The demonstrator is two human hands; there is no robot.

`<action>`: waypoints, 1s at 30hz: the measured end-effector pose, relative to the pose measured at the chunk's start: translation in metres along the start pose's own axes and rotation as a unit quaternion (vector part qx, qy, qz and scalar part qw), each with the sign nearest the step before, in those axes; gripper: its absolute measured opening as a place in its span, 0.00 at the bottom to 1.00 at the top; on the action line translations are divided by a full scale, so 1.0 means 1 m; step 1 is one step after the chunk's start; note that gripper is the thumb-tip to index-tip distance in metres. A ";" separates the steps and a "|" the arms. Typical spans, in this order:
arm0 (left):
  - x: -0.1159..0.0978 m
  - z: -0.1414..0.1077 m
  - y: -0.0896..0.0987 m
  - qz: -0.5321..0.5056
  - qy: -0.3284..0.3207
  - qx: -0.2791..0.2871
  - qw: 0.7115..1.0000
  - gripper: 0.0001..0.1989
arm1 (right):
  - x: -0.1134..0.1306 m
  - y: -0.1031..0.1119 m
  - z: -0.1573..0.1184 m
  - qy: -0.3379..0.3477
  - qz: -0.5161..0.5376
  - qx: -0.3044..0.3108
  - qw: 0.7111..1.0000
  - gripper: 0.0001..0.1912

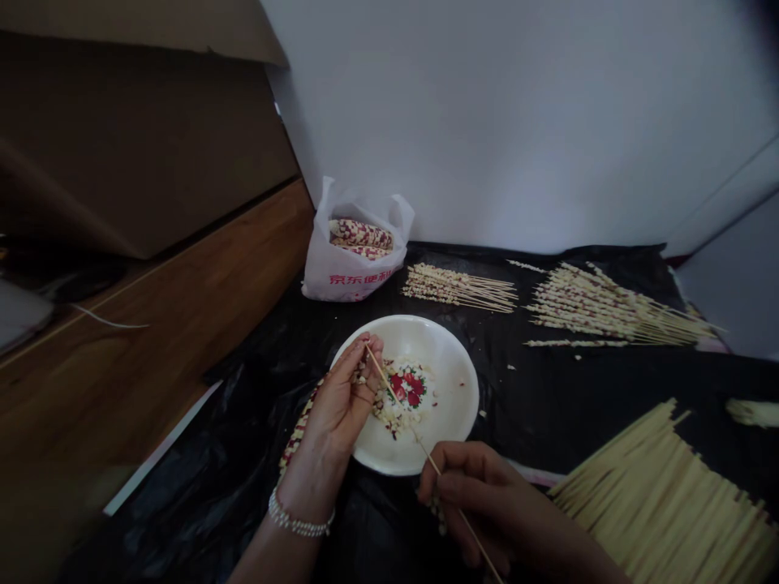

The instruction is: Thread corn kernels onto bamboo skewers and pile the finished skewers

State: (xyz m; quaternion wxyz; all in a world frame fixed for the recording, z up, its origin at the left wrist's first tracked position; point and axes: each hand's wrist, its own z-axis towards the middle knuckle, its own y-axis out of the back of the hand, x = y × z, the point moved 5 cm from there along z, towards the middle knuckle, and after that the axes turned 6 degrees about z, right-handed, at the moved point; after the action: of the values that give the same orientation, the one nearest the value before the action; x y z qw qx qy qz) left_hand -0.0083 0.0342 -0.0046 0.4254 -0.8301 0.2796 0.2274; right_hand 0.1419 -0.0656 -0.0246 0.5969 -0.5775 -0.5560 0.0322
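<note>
My left hand (346,391), with a beaded bracelet at the wrist, is cupped over the left side of a white bowl (454,357). Its fingers close on one end of a thin stick (382,373), and some kernels show in the palm. Loose pale and dark red kernels (395,418) lie in the bowl beside a printed red flower. At the bowl's lower right rim, my right hand (466,487) pinches a thin skewer (466,519) that slants down to the right. A few kernels show below its fingers. Part of a speckled corn cob (298,434) appears behind my left wrist.
Behind the bowl stands a plastic bag (353,280) of speckled cobs. Kernel-threaded skewers lie in a small bundle (456,288) and a larger pile (590,308) on black sheeting (523,405). Bare sticks (657,495) fill the lower right, near a pale cob (751,412).
</note>
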 end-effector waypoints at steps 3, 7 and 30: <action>-0.001 0.000 0.000 0.004 -0.010 0.007 1.000 0.08 | 0.000 0.000 -0.001 -0.005 0.004 -0.001 1.000 0.11; -0.001 -0.001 -0.001 0.009 -0.019 0.015 1.000 0.07 | 0.000 0.000 -0.001 -0.002 0.003 -0.004 1.000 0.11; 0.005 -0.003 -0.006 -0.081 0.072 0.063 0.992 0.08 | 0.004 0.005 0.000 0.028 -0.086 -0.042 0.995 0.14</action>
State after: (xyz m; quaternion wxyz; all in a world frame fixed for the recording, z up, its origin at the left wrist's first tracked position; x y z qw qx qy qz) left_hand 0.0000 0.0330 -0.0025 0.4724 -0.8358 0.2554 0.1143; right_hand 0.1466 -0.0613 -0.0260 0.5882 -0.5526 -0.5875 -0.0592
